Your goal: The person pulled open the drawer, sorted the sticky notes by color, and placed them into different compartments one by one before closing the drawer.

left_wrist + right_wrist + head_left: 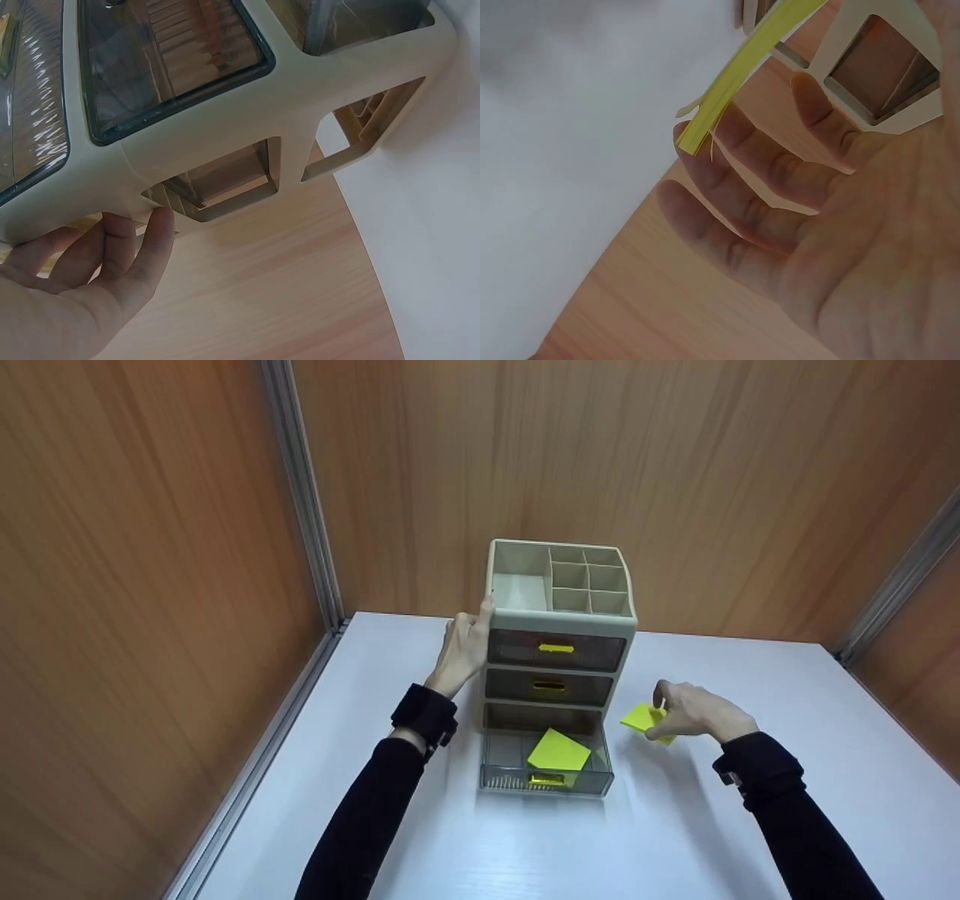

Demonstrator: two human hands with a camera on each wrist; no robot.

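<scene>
A beige desk organizer point(559, 619) with three smoky drawers and open top compartments stands on the white table point(675, 840). Its bottom drawer point(510, 780) is pulled out, and a yellow pad of sticky notes point(559, 750) lies in it. My left hand point(472, 619) presses against the organizer's upper left side, its fingers point(154, 240) laid on the beige frame point(202, 127). To the right of the organizer, my right hand point(658, 712) pinches another yellow pad of sticky notes point(637, 717) just above the table. In the right wrist view the pad point(735, 75) rests edge-on against my fingertips point(705, 161).
Wood-panelled walls with metal corner strips point(300, 495) close in the table at the back and on the left. The two upper drawers, with yellow handles point(556, 648), are closed. Bare white tabletop lies in front of the organizer and to its right.
</scene>
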